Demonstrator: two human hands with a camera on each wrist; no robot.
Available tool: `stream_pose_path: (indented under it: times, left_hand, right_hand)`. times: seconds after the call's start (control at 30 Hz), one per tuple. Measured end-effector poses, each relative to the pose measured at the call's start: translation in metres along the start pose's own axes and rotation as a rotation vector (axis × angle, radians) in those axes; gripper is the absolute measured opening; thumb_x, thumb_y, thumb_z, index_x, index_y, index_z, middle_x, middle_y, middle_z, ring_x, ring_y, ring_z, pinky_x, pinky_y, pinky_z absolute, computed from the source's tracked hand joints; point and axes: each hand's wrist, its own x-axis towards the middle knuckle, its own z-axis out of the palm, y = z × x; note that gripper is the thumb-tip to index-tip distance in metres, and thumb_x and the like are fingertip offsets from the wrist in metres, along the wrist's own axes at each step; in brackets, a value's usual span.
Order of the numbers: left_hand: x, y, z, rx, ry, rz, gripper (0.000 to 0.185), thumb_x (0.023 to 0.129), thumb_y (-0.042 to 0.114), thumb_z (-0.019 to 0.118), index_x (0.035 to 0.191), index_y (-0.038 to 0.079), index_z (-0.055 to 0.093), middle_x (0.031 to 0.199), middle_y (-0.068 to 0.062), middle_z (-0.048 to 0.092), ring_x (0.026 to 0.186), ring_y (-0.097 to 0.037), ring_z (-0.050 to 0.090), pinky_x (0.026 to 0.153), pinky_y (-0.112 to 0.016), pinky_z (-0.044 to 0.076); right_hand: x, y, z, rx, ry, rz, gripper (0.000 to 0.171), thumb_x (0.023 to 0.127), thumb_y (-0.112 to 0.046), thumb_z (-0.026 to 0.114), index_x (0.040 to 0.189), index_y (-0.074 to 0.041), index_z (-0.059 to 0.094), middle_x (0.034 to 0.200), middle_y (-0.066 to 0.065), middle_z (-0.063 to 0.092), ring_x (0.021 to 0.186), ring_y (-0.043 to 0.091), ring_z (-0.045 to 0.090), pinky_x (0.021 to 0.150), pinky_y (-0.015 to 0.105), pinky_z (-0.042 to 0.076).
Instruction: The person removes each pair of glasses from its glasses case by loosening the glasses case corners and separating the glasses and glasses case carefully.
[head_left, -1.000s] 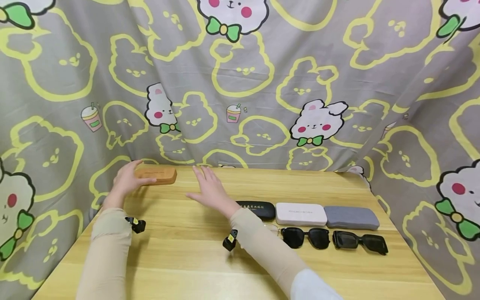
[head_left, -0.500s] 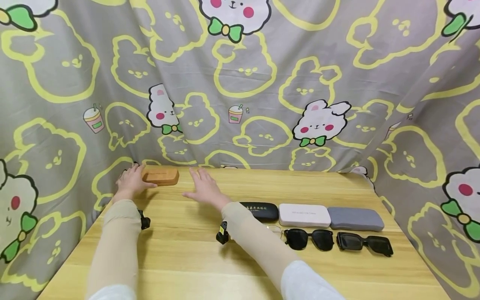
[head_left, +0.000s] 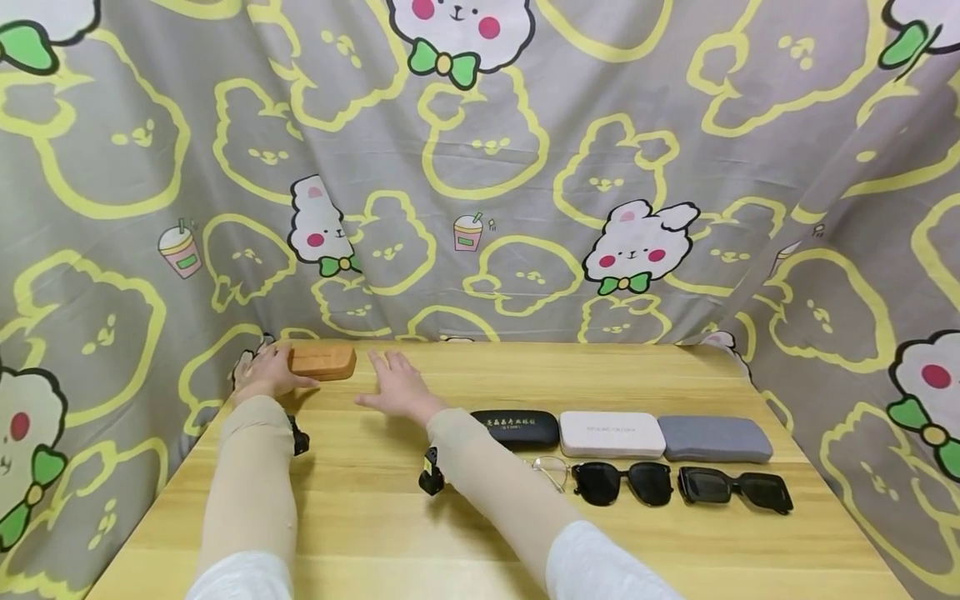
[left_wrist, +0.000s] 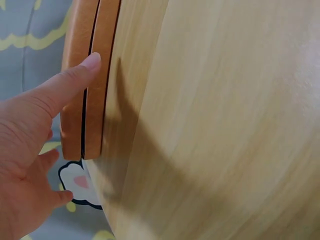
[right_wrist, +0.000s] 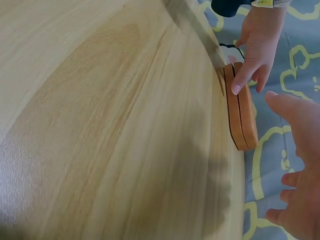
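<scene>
A tan-orange glasses case (head_left: 324, 362) lies closed along the table's back edge at the far left, its dark seam showing in the left wrist view. My left hand (head_left: 268, 372) is at the case's left end. Its thumb (left_wrist: 75, 82) stretches across the front side by the seam, while the other fingers are spread apart beyond the end. To the right of the case, my right hand (head_left: 401, 388) hovers with fingers spread and nothing in it. In the right wrist view, that hand (right_wrist: 302, 155) appears apart from the case.
Black (head_left: 521, 429), white (head_left: 611, 435) and grey (head_left: 716, 439) glasses cases stand in a row at right. Before them lie thin-framed glasses (head_left: 551, 472), black sunglasses (head_left: 622, 483) and rectangular sunglasses (head_left: 735, 488). A patterned curtain (head_left: 510, 217) hangs behind the wooden table (head_left: 375, 517).
My left hand has come down lower at the left end of the tan-orange case. The right hand has drifted a little left toward that case. The other cases and glasses stay put.
</scene>
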Motion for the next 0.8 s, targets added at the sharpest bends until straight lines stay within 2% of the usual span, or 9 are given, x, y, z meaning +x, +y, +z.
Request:
stream_pose_path:
  times: [0.23,0.33,0.47,0.63,0.8]
  left_hand:
    - [-0.002,0.001,0.006,-0.03,-0.008,-0.018,0.1,0.08,0.052,0.074,0.15,0.002,0.022,0.151,-0.036,0.017,0.133,-0.06,0.022,0.101,-0.078,0.024]
    - [-0.005,0.0,0.007,-0.012,-0.015,-0.039,0.102,0.08,0.053,0.073,0.152,0.004,0.02,0.153,-0.034,0.015,0.135,-0.061,0.018,0.103,-0.079,0.019]
    - [-0.007,-0.003,0.008,0.03,0.01,-0.03,0.103,0.08,0.053,0.073,0.151,-0.001,0.022,0.15,-0.037,0.019,0.134,-0.061,0.019,0.11,-0.074,0.011]
    - [-0.007,-0.008,0.008,0.068,0.03,-0.034,0.097,0.083,0.053,0.07,0.149,-0.002,0.027,0.147,-0.038,0.02,0.132,-0.062,0.021,0.106,-0.075,0.018]
    - [-0.006,-0.011,0.006,0.027,0.035,-0.053,0.088,0.085,0.045,0.07,0.148,-0.002,0.03,0.146,-0.038,0.025,0.131,-0.063,0.022,0.1,-0.078,0.026]
  right_hand:
    - [-0.002,0.0,0.009,0.031,-0.031,-0.033,0.088,0.09,-0.058,0.058,0.158,-0.021,0.015,0.161,0.012,0.024,0.15,0.03,0.021,0.119,0.049,0.029]
    - [-0.001,0.001,0.013,0.03,-0.036,-0.041,0.087,0.091,-0.057,0.058,0.158,-0.022,0.015,0.161,0.013,0.025,0.15,0.031,0.021,0.119,0.05,0.029]
    - [-0.001,0.001,0.017,0.026,-0.052,-0.036,0.086,0.091,-0.055,0.058,0.158,-0.023,0.014,0.161,0.013,0.025,0.15,0.031,0.021,0.119,0.048,0.028]
    - [0.001,0.002,0.023,0.025,-0.056,-0.025,0.086,0.091,-0.057,0.058,0.157,-0.023,0.016,0.161,0.012,0.025,0.151,0.031,0.02,0.12,0.047,0.028]
    - [0.004,0.002,0.023,0.024,-0.048,-0.04,0.085,0.092,-0.055,0.058,0.158,-0.023,0.015,0.161,0.013,0.025,0.15,0.032,0.021,0.119,0.048,0.028]
